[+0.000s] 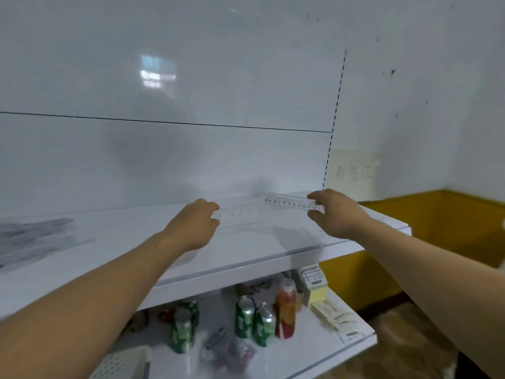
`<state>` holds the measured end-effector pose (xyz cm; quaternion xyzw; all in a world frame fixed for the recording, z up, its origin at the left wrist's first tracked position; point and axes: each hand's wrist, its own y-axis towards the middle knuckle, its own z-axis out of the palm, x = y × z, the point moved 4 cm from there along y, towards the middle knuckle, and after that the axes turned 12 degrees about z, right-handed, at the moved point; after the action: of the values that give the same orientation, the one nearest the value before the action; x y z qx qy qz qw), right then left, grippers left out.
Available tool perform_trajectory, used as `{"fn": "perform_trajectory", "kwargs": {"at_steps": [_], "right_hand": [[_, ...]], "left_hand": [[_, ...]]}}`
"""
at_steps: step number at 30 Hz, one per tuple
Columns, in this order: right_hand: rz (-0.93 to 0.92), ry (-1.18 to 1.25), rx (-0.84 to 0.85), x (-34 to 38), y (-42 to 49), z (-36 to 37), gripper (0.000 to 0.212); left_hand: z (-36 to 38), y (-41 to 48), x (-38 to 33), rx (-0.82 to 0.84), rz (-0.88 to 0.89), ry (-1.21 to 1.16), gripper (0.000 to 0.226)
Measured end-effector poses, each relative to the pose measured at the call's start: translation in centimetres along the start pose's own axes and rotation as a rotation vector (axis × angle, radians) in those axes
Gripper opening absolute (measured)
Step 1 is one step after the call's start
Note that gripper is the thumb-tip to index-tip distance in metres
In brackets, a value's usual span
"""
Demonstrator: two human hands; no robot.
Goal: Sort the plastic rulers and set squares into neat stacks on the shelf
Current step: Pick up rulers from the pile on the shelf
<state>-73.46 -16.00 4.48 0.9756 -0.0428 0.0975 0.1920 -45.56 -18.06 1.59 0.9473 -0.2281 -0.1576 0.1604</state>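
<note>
While the right hand (pixel 332 212) pinches the numbered end of a clear plastic ruler (pixel 289 203) between thumb and fingers, the left hand (pixel 195 225) curls round its faint other end. The ruler lies level near the back of the white upper shelf (pixel 123 242); whether it touches cannot be told. Green cans (pixel 246 317) stand below.

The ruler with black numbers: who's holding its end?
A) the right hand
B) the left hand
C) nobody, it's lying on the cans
A: the right hand pinches the numbered ruler at its zero end, while the left hand grips a clear ruler.
</note>
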Motion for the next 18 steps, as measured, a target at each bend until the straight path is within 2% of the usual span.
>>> {"fn": "perform_trajectory", "kwargs": {"at_steps": [8, 18], "right_hand": [[0.023, 0.025, 0.084, -8.0, 4.6, 1.2, 0.046], [-0.02, 0.084, 0.198, -9.8, 16.5, 7.4, 0.043]], "left_hand": [[4.7, 6.4, -5.3, 0.068, -0.009, 0.031, 0.041], [8.9, 14.3, -0.7, 0.18, -0.091, 0.064, 0.039]]}}
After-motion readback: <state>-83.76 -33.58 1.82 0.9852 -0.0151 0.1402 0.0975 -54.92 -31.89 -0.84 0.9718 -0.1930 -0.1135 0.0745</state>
